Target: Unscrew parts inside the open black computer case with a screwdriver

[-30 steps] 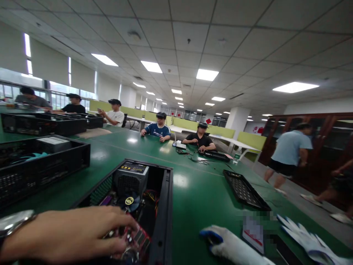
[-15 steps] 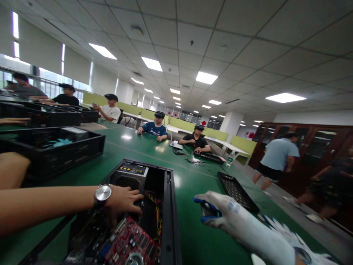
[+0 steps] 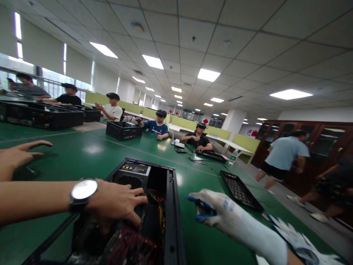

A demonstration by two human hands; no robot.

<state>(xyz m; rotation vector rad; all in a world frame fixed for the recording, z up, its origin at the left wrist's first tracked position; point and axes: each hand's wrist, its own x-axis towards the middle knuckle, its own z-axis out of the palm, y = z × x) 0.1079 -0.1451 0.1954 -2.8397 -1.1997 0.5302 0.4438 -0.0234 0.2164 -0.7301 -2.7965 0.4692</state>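
Note:
An open black computer case (image 3: 171, 206) lies on the green table (image 3: 82, 151) right in front of me. My left hand (image 3: 116, 202), bare and with a wristwatch (image 3: 82, 191), reaches into it. Its spread fingers rest on the parts beside the grey power supply (image 3: 132, 171) and the coloured cables (image 3: 158, 202). My right hand (image 3: 223, 217) wears a white glove with blue fingertips and hovers to the right of the case. Its thumb and forefinger pinch a small dark object (image 3: 202, 210) that I cannot identify.
A co-worker's hand (image 3: 16, 156) is spread flat on the table at far left. A black perforated panel (image 3: 239, 189) and a loose white glove (image 3: 292, 235) lie to the right. Another black case (image 3: 124, 130) stands farther off. Several people sit along the far side, and others walk at right.
The big black case close by on my left is gone, and a similar one now stands far across the table. My left hand stayed in the case. My gloved right hand rose slightly.

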